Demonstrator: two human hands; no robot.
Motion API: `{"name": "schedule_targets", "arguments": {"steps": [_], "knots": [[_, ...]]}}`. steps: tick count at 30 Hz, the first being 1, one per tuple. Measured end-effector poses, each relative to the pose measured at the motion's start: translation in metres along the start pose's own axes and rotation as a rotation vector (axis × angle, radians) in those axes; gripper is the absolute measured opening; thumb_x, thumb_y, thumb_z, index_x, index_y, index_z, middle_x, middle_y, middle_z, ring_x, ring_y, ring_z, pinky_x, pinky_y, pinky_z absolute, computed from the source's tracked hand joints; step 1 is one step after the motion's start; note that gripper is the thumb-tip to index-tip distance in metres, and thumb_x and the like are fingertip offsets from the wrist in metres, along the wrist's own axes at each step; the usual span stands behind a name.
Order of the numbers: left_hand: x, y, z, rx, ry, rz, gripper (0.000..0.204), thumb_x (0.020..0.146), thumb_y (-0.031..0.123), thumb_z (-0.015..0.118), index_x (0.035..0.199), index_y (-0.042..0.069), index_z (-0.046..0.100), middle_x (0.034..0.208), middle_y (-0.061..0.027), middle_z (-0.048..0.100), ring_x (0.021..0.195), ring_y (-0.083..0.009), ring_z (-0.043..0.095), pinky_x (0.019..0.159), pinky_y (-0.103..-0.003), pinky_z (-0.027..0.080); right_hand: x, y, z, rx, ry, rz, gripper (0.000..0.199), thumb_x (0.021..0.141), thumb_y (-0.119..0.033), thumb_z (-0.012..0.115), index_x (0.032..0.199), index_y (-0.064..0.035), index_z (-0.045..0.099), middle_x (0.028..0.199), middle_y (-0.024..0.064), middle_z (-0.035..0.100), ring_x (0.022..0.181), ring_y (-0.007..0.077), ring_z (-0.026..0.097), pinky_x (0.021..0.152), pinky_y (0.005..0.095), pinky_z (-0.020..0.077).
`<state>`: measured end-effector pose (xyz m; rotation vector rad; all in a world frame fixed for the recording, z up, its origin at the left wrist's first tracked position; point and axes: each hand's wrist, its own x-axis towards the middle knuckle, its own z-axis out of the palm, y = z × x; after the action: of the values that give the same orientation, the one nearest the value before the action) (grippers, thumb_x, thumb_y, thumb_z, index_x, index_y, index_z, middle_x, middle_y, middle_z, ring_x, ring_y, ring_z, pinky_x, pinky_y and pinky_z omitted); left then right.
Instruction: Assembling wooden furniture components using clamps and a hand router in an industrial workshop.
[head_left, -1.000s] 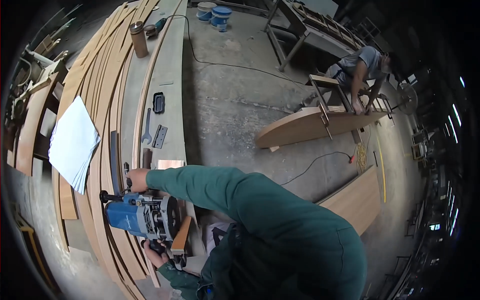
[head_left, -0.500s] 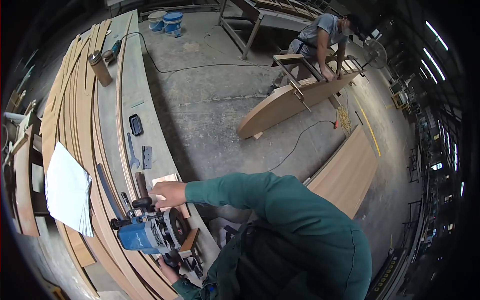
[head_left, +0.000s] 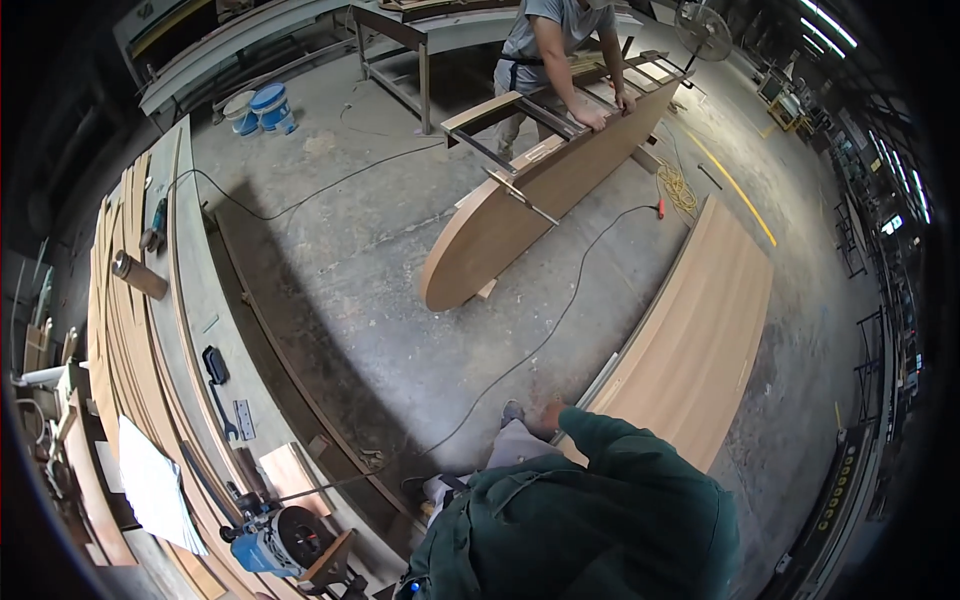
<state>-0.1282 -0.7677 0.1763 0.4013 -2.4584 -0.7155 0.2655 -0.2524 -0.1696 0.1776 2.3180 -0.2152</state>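
My right hand hangs low beside my leg, near the edge of a wide wooden panel; its fingers are too small and blurred to read. My left hand is out of sight. On the bench at the left, a blue router lies on its side, its round black base facing me. Beside it sits a small pale wood piece. Farther up the bench are an open-end wrench, a metal hinge and a small black tray.
Long wood strips, white paper sheets, a brown cylinder and a power tool lie on the bench. A co-worker leans over a clamped, round-ended panel. A cable crosses the floor; buckets stand farther back.
My right hand has left the router and swung right, down beside my leg. My left hand, earlier at the router's lower side, has gone from view. The view has turned right.
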Motion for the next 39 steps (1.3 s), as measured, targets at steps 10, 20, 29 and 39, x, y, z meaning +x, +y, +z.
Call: {"name": "schedule_targets", "arguments": {"steps": [10, 20, 29, 39], "knots": [[-0.153, 0.215, 0.137, -0.587, -0.804, 0.266, 0.037, 0.09, 0.02, 0.056, 0.121, 0.001, 0.048, 0.112, -0.0092, 0.053, 0.101, -0.0156, 0.051, 0.088, -0.029, 0.042, -0.027, 0.104, -0.061, 1.862, 0.265, 0.691, 0.033, 0.079, -0.024, 0.065, 0.109, -0.0107, 0.062, 0.08, 0.0077, 0.065, 0.08, 0.0229, 0.063, 0.063, 0.0347, 0.0516], [-0.296, 0.322, 0.239, -0.561, -1.444, 0.414, 0.033, 0.085, 0.011, 0.061, 0.115, 0.0, 0.051, 0.109, -0.009, 0.055, 0.101, -0.0163, 0.054, 0.089, -0.028, 0.043, -0.051, 0.161, -0.158, 2.25, 0.398, 0.213, 0.055, 0.088, -0.035, 0.054, 0.132, -0.0058, 0.039, 0.121, 0.0135, 0.054, 0.095, 0.0241, 0.06, 0.074, 0.0348, 0.0515], [-0.296, 0.452, 0.354, -0.652, -1.505, 0.645, 0.031, 0.083, 0.014, 0.063, 0.111, 0.002, 0.055, 0.102, -0.0085, 0.058, 0.098, -0.0171, 0.054, 0.088, -0.03, 0.042, 0.007, 0.271, -0.26, 2.558, 0.802, 0.12, 0.057, 0.091, -0.044, 0.047, 0.129, -0.0013, 0.037, 0.119, 0.0173, 0.055, 0.101, 0.0303, 0.058, 0.083, 0.0416, 0.049], [-0.313, 0.601, 0.465, -0.662, -1.63, 0.938, 0.045, 0.079, 0.022, 0.066, 0.117, 0.002, 0.05, 0.107, -0.0163, 0.053, 0.104, -0.0301, 0.051, 0.092, -0.035, 0.04, 0.045, 0.319, -0.291, 3.123, 0.866, 0.547, 0.04, 0.088, -0.049, 0.051, 0.081, -0.0101, 0.053, 0.052, -0.0027, 0.041, 0.041, 0.013, 0.042, 0.038, 0.0297, 0.0338]]}}
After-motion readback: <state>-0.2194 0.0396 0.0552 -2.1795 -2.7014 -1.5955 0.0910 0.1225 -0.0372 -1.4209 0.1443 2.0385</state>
